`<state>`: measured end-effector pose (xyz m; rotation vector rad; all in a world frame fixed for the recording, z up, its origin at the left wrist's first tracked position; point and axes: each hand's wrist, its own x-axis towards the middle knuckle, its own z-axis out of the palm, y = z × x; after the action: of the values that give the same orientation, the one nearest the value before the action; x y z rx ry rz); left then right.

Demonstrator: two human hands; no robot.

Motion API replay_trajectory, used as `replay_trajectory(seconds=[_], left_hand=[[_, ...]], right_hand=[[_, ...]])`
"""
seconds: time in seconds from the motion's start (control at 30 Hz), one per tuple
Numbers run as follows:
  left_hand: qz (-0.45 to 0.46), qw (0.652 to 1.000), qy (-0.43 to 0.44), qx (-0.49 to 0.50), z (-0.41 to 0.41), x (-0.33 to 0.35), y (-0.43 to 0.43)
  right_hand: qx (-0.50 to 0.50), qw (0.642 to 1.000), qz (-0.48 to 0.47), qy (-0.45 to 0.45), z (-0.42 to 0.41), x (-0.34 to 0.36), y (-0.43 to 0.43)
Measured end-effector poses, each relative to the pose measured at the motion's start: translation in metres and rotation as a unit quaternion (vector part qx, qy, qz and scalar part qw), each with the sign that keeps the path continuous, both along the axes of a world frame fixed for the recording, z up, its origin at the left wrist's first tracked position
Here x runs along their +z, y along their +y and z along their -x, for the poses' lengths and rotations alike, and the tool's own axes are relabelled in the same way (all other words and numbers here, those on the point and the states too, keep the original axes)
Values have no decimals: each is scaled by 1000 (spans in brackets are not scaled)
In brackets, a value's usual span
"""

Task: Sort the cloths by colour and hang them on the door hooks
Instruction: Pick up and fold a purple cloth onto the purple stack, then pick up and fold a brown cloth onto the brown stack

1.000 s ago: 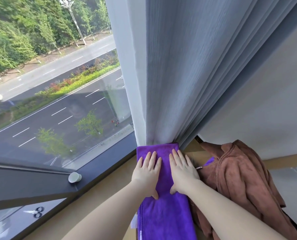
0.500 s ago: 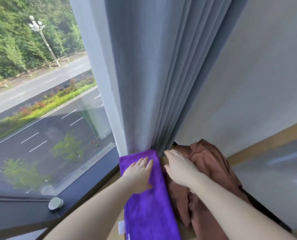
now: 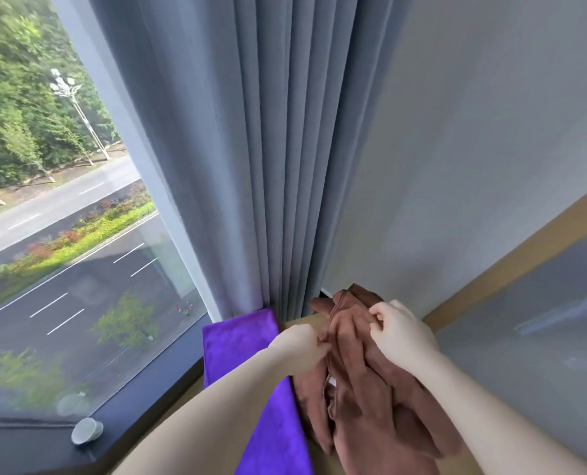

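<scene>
1. We start at the left fingers (image 3: 319, 342). They are curled in, and fingertips and thumb pinch a seamed edge of the brown cloth (image 3: 364, 406) at its left side.
2. The right fingers (image 3: 379, 313) are bent too and dig into the top of the same heap, gripping a bunched fold of it.
3. So the left hand (image 3: 298, 347) and the right hand (image 3: 401, 334) both have hold of the brown cloth, one at each side of its far end. We cannot tell whether the heap is one cloth or several.
4. The brown cloth lies crumpled on the wooden ledge (image 3: 304, 322), on the right, close to the wall (image 3: 473, 166).
5. Just left of it, touching along its near part, the purple cloth (image 3: 237, 341) lies flat and smoothed. Its far end meets the foot of the grey curtain (image 3: 268, 166), and neither hand touches it.
6. Farther left are the dark window frame (image 3: 148, 399), with a small round knob (image 3: 87, 430) on it, and the window (image 3: 62, 234) over a road.
7. We judge the task to be at an early stage. Purple and brown are set apart by colour, and the brown is now being taken up.
8. No cloth hangs anywhere we can see, and no door or hooks are in view. All the hanging is left to do.
</scene>
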<state>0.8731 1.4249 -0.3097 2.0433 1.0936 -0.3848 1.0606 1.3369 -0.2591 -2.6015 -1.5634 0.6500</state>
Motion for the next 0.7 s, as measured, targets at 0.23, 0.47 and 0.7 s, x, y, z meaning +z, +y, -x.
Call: replay_trajectory(seconds=[0.23, 0.47, 0.7], left_hand=[[40, 961, -120, 247, -28, 20, -27], [87, 912, -165, 366, -43, 39, -54], [59, 900, -173, 396, -52, 63, -80]], right_hand=[[-34, 987, 104, 118, -44, -23, -23], [-18, 971, 58, 230, -51, -25, -33], [-9, 950, 40, 308, -46, -18, -42]])
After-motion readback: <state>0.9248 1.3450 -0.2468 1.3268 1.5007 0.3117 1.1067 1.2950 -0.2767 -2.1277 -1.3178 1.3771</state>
